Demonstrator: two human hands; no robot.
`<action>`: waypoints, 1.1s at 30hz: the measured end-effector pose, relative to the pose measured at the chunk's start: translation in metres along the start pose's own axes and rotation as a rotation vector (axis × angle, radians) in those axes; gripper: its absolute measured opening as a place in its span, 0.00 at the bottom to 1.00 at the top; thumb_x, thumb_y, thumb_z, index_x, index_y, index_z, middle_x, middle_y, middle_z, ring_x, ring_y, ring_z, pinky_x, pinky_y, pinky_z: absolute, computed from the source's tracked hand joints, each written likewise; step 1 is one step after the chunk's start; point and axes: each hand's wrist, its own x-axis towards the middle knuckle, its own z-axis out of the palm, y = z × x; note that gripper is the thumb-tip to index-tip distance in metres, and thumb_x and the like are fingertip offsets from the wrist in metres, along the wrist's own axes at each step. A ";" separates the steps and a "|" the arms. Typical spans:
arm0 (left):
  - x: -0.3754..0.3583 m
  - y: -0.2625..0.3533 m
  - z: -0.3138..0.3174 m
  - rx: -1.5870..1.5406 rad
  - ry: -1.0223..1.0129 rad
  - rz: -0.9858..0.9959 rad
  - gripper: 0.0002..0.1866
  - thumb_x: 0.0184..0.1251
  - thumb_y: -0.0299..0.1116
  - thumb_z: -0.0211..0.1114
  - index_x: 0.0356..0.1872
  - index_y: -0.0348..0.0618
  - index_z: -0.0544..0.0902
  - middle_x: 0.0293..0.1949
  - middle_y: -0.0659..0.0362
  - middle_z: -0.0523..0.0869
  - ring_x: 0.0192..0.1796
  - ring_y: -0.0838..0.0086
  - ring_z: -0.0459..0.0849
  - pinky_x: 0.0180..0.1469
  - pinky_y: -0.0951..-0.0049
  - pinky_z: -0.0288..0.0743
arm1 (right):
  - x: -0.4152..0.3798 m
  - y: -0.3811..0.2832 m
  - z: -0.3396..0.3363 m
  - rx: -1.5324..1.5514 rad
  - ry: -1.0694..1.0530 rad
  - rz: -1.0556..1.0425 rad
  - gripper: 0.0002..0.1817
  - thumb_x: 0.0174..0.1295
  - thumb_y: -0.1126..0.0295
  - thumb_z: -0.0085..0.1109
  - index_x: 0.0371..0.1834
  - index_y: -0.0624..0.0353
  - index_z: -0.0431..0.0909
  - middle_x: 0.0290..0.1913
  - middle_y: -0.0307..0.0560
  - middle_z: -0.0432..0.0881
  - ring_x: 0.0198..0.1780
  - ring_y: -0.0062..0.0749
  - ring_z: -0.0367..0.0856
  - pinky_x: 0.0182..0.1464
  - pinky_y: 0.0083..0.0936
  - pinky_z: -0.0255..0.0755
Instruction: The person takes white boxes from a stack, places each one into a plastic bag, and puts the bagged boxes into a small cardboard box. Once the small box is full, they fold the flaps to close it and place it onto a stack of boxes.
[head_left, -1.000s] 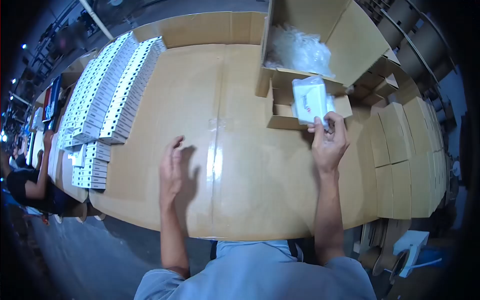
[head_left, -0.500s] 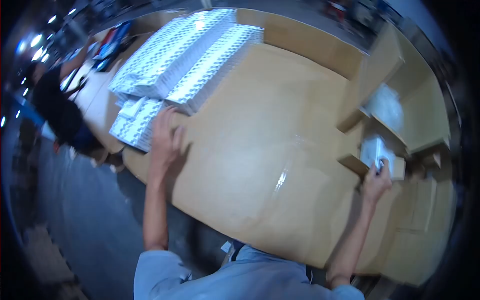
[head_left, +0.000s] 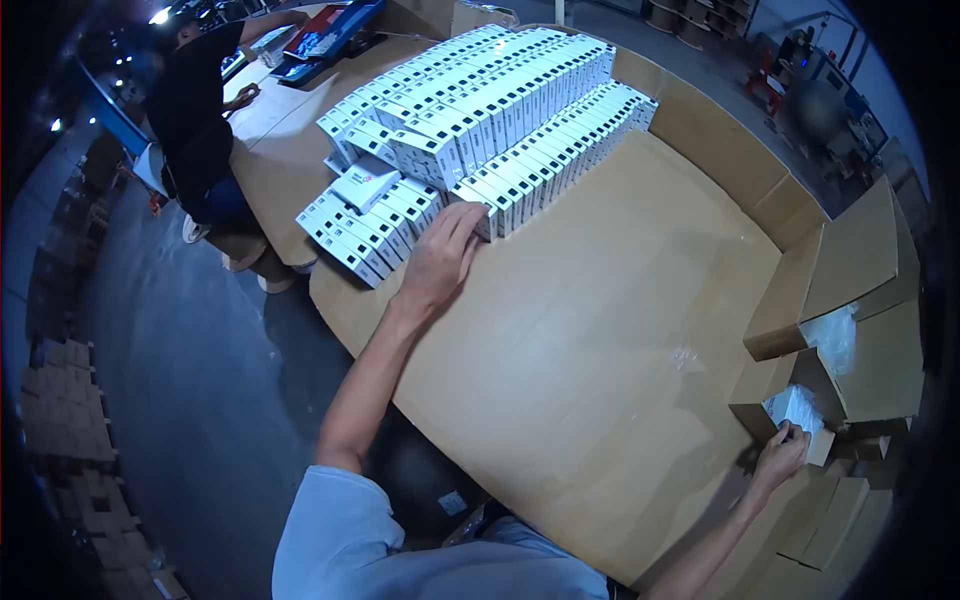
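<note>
My left hand has its fingers curled over the near end of a row of small white boxes, closed on the end box. More white boxes stand packed in rows behind it, with one loose white box lying on top. Over on the right, my right hand is at the mouth of a small open carton. Its fingers are pinched together beside white, clear-plastic-covered contents; what they grip is hidden.
A larger open carton with a clear plastic bag stands behind the small one. Cardboard walls edge the cardboard-covered table. Another person works at the far left near blue and red trays.
My view has turned left. My left hand has gone from open beside the stacks to closed on the row's end box. My right hand stays at the small carton.
</note>
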 end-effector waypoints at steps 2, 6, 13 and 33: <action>-0.003 -0.006 0.007 -0.042 0.050 -0.006 0.24 0.63 0.19 0.67 0.62 0.36 0.79 0.59 0.48 0.82 0.60 0.54 0.82 0.63 0.60 0.79 | -0.002 -0.003 -0.003 -0.081 0.000 0.017 0.15 0.73 0.64 0.58 0.43 0.67 0.88 0.49 0.54 0.83 0.47 0.54 0.81 0.53 0.47 0.74; -0.002 -0.010 0.007 -0.045 0.046 -0.027 0.24 0.63 0.18 0.67 0.62 0.37 0.81 0.56 0.48 0.82 0.58 0.54 0.83 0.61 0.61 0.80 | -0.010 -0.010 -0.007 -0.153 0.004 0.031 0.20 0.76 0.57 0.55 0.48 0.63 0.89 0.59 0.50 0.82 0.56 0.52 0.78 0.60 0.46 0.73; 0.025 -0.020 -0.014 -0.192 -0.204 -0.108 0.21 0.65 0.21 0.69 0.60 0.42 0.83 0.56 0.52 0.80 0.54 0.57 0.86 0.56 0.63 0.83 | -0.012 -0.013 -0.010 -0.126 -0.044 0.051 0.18 0.74 0.58 0.58 0.50 0.60 0.90 0.60 0.49 0.81 0.57 0.52 0.78 0.61 0.45 0.73; 0.039 -0.016 -0.018 -0.108 -0.297 -0.093 0.19 0.63 0.17 0.69 0.54 0.40 0.77 0.56 0.51 0.79 0.51 0.56 0.86 0.52 0.59 0.81 | -0.009 -0.005 -0.005 -0.076 -0.039 0.030 0.16 0.72 0.62 0.60 0.51 0.63 0.88 0.58 0.52 0.84 0.56 0.50 0.80 0.62 0.42 0.71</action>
